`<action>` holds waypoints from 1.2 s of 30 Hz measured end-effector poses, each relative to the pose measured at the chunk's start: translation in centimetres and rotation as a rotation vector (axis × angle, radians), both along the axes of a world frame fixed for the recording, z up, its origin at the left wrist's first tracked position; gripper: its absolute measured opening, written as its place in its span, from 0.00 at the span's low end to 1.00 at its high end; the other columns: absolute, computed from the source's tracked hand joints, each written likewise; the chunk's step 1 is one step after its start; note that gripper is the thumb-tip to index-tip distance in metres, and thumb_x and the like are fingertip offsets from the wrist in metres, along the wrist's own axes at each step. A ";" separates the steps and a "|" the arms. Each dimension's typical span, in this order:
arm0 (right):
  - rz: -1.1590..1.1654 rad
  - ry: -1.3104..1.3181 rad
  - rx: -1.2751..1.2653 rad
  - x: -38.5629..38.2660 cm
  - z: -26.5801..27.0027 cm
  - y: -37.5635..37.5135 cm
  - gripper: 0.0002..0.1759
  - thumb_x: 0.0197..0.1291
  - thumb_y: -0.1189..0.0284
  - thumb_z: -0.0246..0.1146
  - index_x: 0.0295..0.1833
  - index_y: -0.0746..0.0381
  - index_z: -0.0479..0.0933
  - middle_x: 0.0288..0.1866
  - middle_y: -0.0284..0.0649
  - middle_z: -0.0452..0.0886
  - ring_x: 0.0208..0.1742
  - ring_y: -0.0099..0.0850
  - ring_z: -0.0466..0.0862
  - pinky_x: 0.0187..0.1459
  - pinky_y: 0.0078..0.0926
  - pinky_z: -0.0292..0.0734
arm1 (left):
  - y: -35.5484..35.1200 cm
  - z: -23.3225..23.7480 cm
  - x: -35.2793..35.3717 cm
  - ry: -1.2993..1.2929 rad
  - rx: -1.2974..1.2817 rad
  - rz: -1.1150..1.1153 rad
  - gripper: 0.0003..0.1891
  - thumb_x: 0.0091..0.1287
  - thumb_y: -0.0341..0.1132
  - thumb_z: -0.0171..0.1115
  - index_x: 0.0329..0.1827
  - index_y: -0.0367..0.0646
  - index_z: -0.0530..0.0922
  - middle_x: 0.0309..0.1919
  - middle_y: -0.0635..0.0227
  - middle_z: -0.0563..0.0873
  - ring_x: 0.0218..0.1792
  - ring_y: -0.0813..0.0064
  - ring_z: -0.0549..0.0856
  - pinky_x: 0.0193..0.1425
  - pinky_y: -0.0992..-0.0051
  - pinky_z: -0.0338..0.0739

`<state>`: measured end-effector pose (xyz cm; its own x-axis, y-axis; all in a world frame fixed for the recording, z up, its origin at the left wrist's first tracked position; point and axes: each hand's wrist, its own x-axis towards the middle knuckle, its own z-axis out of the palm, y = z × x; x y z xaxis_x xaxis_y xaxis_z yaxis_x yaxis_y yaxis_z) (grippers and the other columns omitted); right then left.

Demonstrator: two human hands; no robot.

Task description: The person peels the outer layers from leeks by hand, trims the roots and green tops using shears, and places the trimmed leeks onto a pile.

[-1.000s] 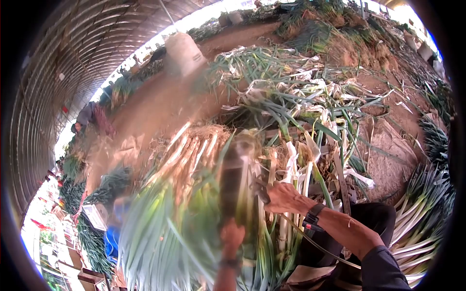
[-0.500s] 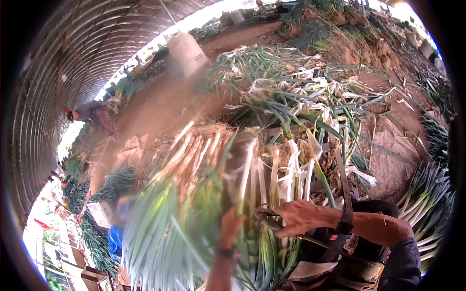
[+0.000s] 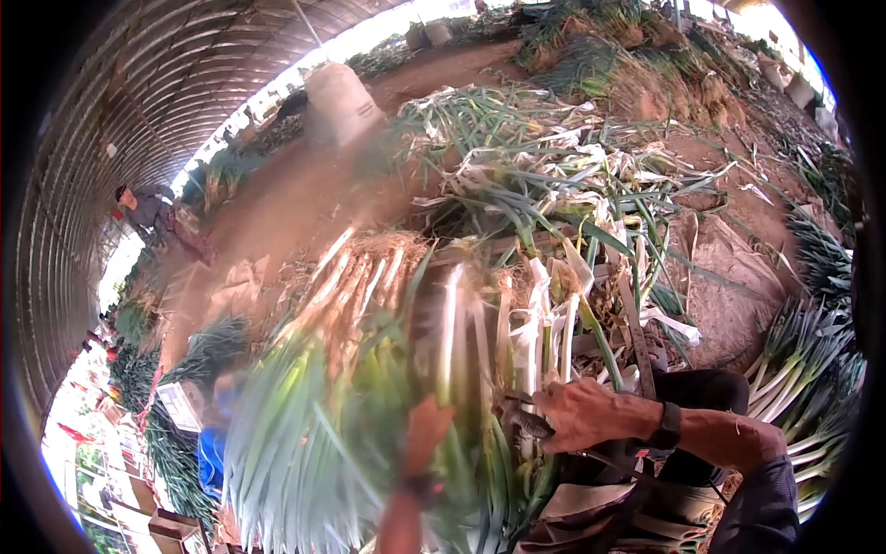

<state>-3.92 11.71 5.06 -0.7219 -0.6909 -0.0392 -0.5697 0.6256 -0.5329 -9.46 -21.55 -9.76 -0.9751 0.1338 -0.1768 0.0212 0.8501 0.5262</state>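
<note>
**No legible writing in view**

Nothing here can be read. The pale sack (image 3: 337,97) standing on the dirt near the top shows only a plain, blurred face, with no letters to make out. A white sheet (image 3: 175,406) at the lower left is too blurred to tell whether it bears print. The dark wristband (image 3: 668,427) by the right hand (image 3: 586,414) and the dark tool (image 3: 526,423) which that hand grips show no brand, number or mark that can be made out.
</note>
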 end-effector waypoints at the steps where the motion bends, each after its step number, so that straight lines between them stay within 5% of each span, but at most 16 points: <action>1: -0.029 0.005 0.011 0.0 0.2 0.1 0.31 0.52 0.50 0.71 0.45 0.68 0.74 0.28 0.46 0.77 0.23 0.37 0.79 0.24 0.38 0.75 | -0.1 -1.6 -0.4 -0.004 -0.056 -0.031 0.25 0.64 0.49 0.65 0.48 0.32 0.76 0.47 0.40 0.86 0.49 0.37 0.83 0.55 0.51 0.77; 8: -0.134 -0.194 0.106 0.4 1.4 1.3 0.35 0.50 0.50 0.72 0.52 0.70 0.75 0.35 0.53 0.81 0.30 0.46 0.83 0.30 0.45 0.79 | 4.1 1.5 0.4 -0.093 0.006 0.077 0.38 0.64 0.48 0.64 0.72 0.33 0.64 0.45 0.43 0.87 0.50 0.47 0.87 0.59 0.58 0.80; 10: -0.101 -0.277 0.127 0.6 2.0 1.5 0.36 0.51 0.50 0.72 0.54 0.69 0.76 0.37 0.53 0.81 0.33 0.47 0.84 0.34 0.45 0.79 | 0.8 -7.8 -1.9 -0.038 0.216 0.049 0.41 0.66 0.46 0.63 0.78 0.34 0.57 0.48 0.47 0.87 0.53 0.54 0.86 0.61 0.60 0.79; 12: -0.065 -0.310 0.129 1.1 3.3 1.4 0.36 0.51 0.50 0.72 0.55 0.68 0.76 0.39 0.52 0.82 0.38 0.49 0.85 0.40 0.46 0.80 | 0.2 -8.5 -2.1 -0.045 0.399 0.033 0.43 0.67 0.43 0.63 0.81 0.35 0.53 0.51 0.49 0.86 0.55 0.58 0.85 0.64 0.62 0.77; 14: -0.029 -0.363 0.102 1.3 3.9 1.4 0.36 0.52 0.50 0.72 0.56 0.67 0.76 0.41 0.51 0.82 0.41 0.51 0.85 0.44 0.47 0.80 | 2.3 -0.6 -0.2 -0.125 0.555 0.021 0.43 0.68 0.41 0.63 0.82 0.37 0.52 0.55 0.51 0.84 0.55 0.61 0.83 0.66 0.63 0.75; 23: 0.016 -0.329 0.070 2.4 4.1 0.1 0.34 0.51 0.52 0.70 0.56 0.66 0.75 0.39 0.53 0.82 0.41 0.53 0.85 0.44 0.49 0.79 | 1.7 0.0 -0.7 -0.107 0.385 0.083 0.50 0.57 0.42 0.72 0.80 0.34 0.56 0.62 0.42 0.81 0.62 0.52 0.80 0.69 0.62 0.73; 29: 0.048 -0.308 0.067 2.3 -0.8 -0.8 0.31 0.49 0.53 0.70 0.50 0.68 0.74 0.35 0.53 0.80 0.34 0.54 0.84 0.36 0.50 0.79 | 1.2 -2.0 -0.2 0.043 0.231 0.106 0.50 0.58 0.47 0.73 0.77 0.28 0.59 0.65 0.37 0.78 0.66 0.46 0.78 0.72 0.59 0.71; 32: 0.017 -0.254 0.092 2.5 -0.8 -1.2 0.31 0.49 0.53 0.70 0.47 0.68 0.74 0.34 0.54 0.79 0.33 0.54 0.84 0.32 0.51 0.78 | 1.9 -0.9 -0.4 -0.112 0.163 0.171 0.51 0.59 0.52 0.72 0.76 0.25 0.59 0.69 0.36 0.74 0.70 0.44 0.74 0.75 0.59 0.67; 36: -0.034 -0.177 0.013 2.3 -1.9 -1.2 0.32 0.49 0.51 0.70 0.46 0.68 0.73 0.33 0.54 0.78 0.30 0.51 0.83 0.29 0.49 0.76 | 1.8 0.5 1.4 -0.084 0.201 0.095 0.51 0.63 0.54 0.70 0.79 0.27 0.56 0.75 0.37 0.66 0.77 0.51 0.67 0.79 0.64 0.61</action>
<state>-1.59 10.53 3.19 -0.7258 -0.6649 -0.1763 -0.4465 0.6503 -0.6147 -8.08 -19.74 -9.29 -0.9680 0.0824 -0.2369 -0.1051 0.7244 0.6813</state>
